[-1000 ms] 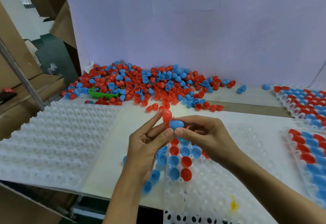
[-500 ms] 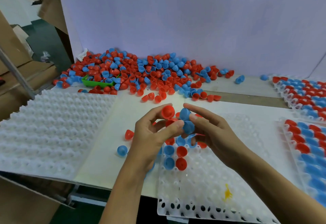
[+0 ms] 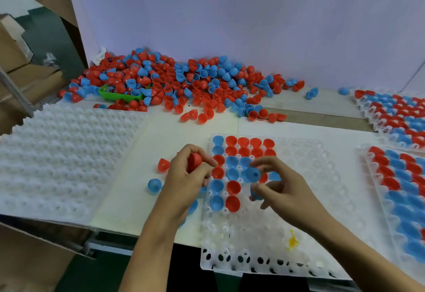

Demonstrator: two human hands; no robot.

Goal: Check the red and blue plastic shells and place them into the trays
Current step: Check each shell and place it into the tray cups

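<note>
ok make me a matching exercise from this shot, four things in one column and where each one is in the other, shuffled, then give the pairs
Things
1. red shell
2. blue shell
3. green bin
4. loose blue shell

Places
A. half buried in the pile of shells at the back
B. held in the left hand
C. lying on the table, left of the left hand
D. held by the right hand over the centre tray

Pairs: 1-B, 2-D, 3-A, 4-C

Pale backdrop wall (image 3: 253, 15), perhaps cardboard boxes (image 3: 13, 45)
</note>
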